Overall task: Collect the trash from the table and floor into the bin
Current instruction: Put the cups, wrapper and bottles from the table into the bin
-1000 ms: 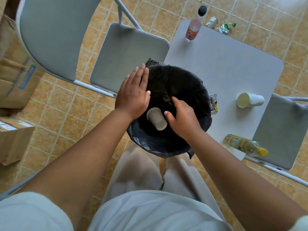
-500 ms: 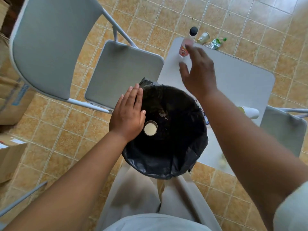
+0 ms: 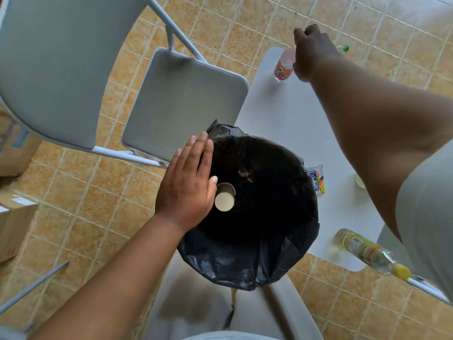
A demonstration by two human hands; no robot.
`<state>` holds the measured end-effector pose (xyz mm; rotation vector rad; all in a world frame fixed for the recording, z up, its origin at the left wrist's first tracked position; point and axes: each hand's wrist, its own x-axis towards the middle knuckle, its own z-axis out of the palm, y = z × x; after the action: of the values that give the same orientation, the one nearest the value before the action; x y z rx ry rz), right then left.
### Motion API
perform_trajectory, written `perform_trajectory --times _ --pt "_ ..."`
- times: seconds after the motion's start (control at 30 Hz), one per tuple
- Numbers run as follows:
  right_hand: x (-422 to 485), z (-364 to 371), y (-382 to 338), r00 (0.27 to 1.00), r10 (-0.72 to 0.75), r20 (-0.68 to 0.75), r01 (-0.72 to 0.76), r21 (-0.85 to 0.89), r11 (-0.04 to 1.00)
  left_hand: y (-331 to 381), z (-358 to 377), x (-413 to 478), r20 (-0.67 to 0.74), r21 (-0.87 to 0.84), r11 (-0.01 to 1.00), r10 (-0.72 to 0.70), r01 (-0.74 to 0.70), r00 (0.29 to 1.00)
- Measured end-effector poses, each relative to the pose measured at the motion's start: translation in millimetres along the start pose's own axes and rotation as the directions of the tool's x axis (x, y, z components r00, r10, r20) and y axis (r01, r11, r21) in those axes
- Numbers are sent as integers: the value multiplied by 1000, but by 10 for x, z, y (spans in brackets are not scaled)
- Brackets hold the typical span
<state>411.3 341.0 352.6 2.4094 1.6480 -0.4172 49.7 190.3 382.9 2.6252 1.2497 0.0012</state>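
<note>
A bin lined with a black bag (image 3: 257, 253) stands between my knees against the white table (image 3: 282, 114). A paper cup (image 3: 224, 198) lies inside it. My left hand (image 3: 188, 187) rests flat on the bin's left rim, holding nothing. My right hand (image 3: 311, 52) is stretched to the table's far end, fingers curled around the top of a red-labelled bottle (image 3: 284, 67), whose cap is hidden. Also on the table: a yellow-capped bottle (image 3: 367, 251) lying at the near corner, a small printed carton (image 3: 318, 179), and a cup (image 3: 359, 181) mostly hidden by my arm.
A grey folding chair (image 3: 181, 104) stands left of the table, close to the bin. Cardboard boxes (image 3: 14, 217) sit on the tiled floor at the left. A green bottle cap (image 3: 345, 48) shows past my right hand. Another chair's frame (image 3: 426, 289) is at the right.
My right hand let the paper cup fall into the bin, then reached across the table and closed on the red-labelled bottle's top. My left hand stayed on the rim.
</note>
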Motion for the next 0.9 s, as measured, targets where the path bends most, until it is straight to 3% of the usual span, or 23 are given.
perform_trajectory --times 0.27,0.4,0.53,0.63,0.77,0.9 --pt "-213 234 21 989 -47 -137 53 41 998 -6 -2 7 5 -2 1000 3 -3 1000" --pt "-594 128 23 959 12 -283 53 221 974 -5 -3 1 6 1 1000 2 -2 1000" --pt "-1259 -116 -47 885 46 -462 161 398 903 3 -18 13 29 -1 1000 -4 4 1000" --pt "-1847 -336 -141 783 109 -612 285 510 812 12 -52 23 48 -3 1000 -8 8 999" --pt "-2605 -558 -229 648 161 -744 409 519 751 25 -93 12 76 -17 1000 -10 12 997" --pt "-3133 -521 -313 658 168 -734 467 573 674 23 -106 11 94 -23 999 -20 22 995"
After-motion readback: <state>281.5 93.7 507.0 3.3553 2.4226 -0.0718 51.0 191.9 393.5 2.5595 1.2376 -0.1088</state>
